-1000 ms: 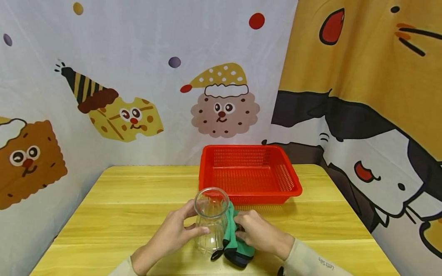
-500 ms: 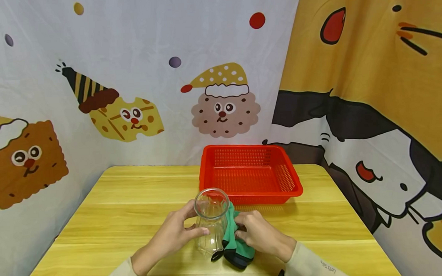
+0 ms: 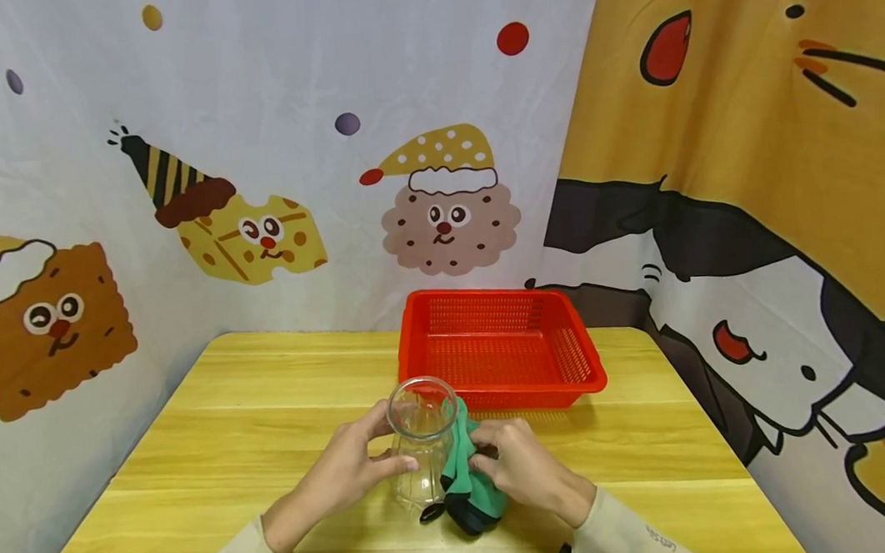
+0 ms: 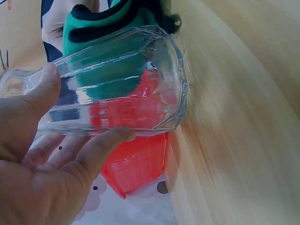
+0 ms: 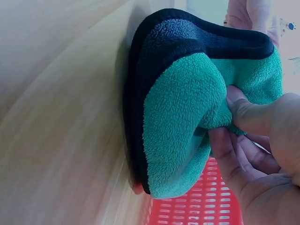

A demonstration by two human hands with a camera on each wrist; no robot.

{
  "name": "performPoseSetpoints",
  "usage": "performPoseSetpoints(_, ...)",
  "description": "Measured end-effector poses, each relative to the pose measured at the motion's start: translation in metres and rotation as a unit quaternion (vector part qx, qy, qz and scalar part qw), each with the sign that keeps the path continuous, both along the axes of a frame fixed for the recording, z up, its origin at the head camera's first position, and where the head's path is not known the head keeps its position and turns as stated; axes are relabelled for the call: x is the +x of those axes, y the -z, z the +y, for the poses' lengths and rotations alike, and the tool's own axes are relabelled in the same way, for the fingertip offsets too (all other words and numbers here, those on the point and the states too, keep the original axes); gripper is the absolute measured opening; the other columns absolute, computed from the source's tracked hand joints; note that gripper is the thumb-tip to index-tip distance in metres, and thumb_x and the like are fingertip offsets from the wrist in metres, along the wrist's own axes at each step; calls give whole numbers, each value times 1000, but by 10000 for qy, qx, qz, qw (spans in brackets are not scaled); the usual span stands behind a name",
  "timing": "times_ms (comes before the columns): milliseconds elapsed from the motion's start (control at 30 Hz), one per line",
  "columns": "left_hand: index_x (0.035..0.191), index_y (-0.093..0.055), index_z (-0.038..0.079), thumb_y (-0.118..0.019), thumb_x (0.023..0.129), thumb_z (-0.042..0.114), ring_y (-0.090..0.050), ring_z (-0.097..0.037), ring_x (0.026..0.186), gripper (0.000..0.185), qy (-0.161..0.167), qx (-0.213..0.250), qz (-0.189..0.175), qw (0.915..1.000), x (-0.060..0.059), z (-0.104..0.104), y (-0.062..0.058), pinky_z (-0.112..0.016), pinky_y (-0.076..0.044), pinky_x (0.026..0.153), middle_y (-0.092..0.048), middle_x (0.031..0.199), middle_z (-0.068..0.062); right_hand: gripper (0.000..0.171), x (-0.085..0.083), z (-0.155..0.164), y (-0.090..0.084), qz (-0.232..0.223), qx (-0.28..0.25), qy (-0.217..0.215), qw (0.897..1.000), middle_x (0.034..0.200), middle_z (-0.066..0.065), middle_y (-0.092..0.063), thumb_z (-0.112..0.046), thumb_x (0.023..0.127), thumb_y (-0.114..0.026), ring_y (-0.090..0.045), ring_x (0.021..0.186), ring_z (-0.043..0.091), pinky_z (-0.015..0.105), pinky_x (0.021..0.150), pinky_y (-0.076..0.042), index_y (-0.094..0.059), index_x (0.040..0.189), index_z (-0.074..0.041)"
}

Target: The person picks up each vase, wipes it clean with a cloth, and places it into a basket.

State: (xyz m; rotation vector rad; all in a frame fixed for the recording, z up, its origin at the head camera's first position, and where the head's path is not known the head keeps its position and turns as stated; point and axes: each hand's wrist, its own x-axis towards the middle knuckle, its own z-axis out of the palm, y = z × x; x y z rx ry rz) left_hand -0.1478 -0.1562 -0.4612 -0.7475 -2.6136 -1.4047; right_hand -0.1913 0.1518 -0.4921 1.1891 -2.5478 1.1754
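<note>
A clear glass vase point(image 3: 422, 453) with a round rim and faceted sides stands upright on the table. My left hand point(image 3: 354, 458) grips it from the left, thumb on the near side and fingers round the far side, as the left wrist view of the vase point(image 4: 122, 89) also shows. Against its right side lies a bunched green cleaning cloth point(image 3: 478, 488) with dark edging and a small black loop. My right hand point(image 3: 523, 468) pinches a fold of this cloth point(image 5: 183, 108) between thumb and fingers. The cloth's lower edge touches the table.
A red perforated plastic basket point(image 3: 501, 390) sits behind the hands, toward the table's back right. The wooden table point(image 3: 267, 377) reaches a cartoon-printed curtain point(image 3: 267, 85) at the back and right.
My right hand and the cloth have shifted slightly, and the cloth's lower folds have moved a little left along the vase. The left hand and the vase hold nearly the same place.
</note>
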Motion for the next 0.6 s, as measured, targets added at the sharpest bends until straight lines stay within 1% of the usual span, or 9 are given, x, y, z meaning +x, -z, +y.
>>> performPoseSetpoints(167, 158, -63, 13, -95, 98, 29, -80, -49, 133, 70, 14, 24, -48, 10000, 0, 0, 1, -72, -65, 114, -81, 148, -18, 18, 1, 0, -3, -70, -111, 0, 9999, 96, 1, -84, 8, 97, -87, -74, 87, -3, 17, 72, -68, -85, 99, -10)
performPoseSetpoints(333, 158, -63, 14, -96, 97, 27, -80, -48, 134, 70, -33, -21, -61, 10000, -1, 0, 1, -72, -64, 115, -81, 148, -17, 20, 2, 0, -9, -52, -347, -34, 9994, 97, -1, -84, 9, 96, -87, -74, 86, -2, 21, 75, -71, -86, 100, -10)
performPoseSetpoints(600, 157, -63, 11, -95, 97, 28, -80, -49, 133, 70, -21, -25, -58, 10000, -1, 0, 1, -74, -63, 115, -81, 148, -20, 24, 2, -2, -20, 278, -611, -101, 9977, 104, -1, -87, 7, 95, -91, -76, 90, 0, 21, 80, -72, -89, 111, -11)
